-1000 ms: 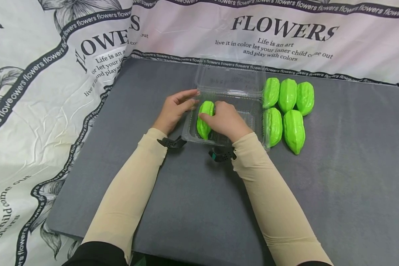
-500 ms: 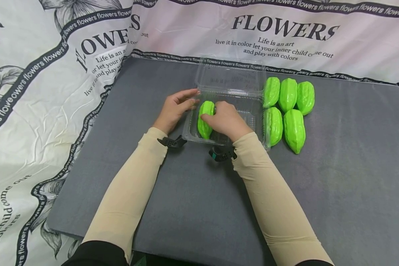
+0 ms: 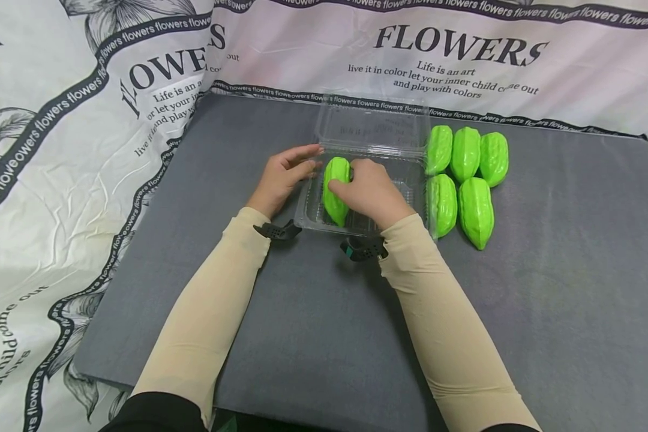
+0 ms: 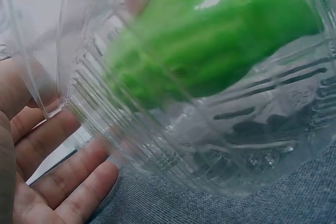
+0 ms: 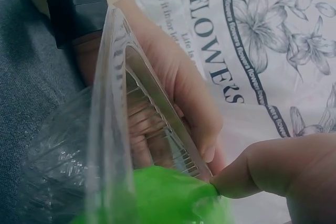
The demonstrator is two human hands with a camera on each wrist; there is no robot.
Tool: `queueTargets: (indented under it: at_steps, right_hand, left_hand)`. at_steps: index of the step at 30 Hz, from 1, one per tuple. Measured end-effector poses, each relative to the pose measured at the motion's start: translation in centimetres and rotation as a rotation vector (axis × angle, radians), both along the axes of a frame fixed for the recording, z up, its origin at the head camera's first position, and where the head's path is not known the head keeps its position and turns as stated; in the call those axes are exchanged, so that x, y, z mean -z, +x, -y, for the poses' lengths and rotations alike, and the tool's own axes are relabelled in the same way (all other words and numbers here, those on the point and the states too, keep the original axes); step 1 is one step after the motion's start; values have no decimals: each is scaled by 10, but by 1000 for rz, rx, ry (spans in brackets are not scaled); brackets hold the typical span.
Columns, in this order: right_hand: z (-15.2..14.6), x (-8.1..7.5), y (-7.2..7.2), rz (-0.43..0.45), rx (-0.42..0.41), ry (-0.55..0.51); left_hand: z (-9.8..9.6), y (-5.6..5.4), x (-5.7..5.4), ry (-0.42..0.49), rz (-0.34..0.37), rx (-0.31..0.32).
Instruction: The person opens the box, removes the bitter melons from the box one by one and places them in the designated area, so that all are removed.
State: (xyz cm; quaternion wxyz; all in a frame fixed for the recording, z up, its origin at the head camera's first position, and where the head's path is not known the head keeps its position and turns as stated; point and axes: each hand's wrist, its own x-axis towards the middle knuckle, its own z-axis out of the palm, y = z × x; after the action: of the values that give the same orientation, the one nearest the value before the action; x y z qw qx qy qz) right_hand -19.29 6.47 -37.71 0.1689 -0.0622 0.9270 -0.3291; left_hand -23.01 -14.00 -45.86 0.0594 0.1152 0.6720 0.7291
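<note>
A clear plastic clamshell box (image 3: 308, 222) lies with its lid up on the grey table. Over the left part of its base, my right hand (image 3: 375, 191) grips a glossy green ridged star fruit (image 3: 335, 189), thumb on its near-left side. Fingers on the far side are hidden in the head view. My left hand (image 3: 283, 179) is at the box's left side, its fingers loosely extended against the outer wall, as the left wrist view shows. In the right wrist view the thumb (image 5: 252, 171) presses the fruit (image 5: 178, 192) close to the box rim.
Several more green star fruits (image 3: 476, 213) lie in two rows right of the box, the nearest ones against its right wall. The transparent lid (image 3: 375, 129) leans back toward the white printed cloth (image 3: 459, 54) behind the table (image 3: 324, 336).
The gripped star fruit has risen slightly and turned a little, its near end now pointing more to the right. My right hand shifted a little with it; my left hand stayed in place.
</note>
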Motion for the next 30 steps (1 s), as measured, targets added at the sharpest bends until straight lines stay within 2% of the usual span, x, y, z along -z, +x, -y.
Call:
queueTargets:
  at_steps: [7, 18, 30]
  right_hand:
    - [-3, -3, 2, -18, 18, -24]
    - [-8, -11, 5, -51, 18, -25]
    - [-17, -23, 11, -31, 22, -34]
  left_hand:
    - [-3, -2, 2, 6, 18, 4]
    - [-4, -1, 1, -2, -3, 2]
    - [-1, 0, -1, 3, 4, -8]
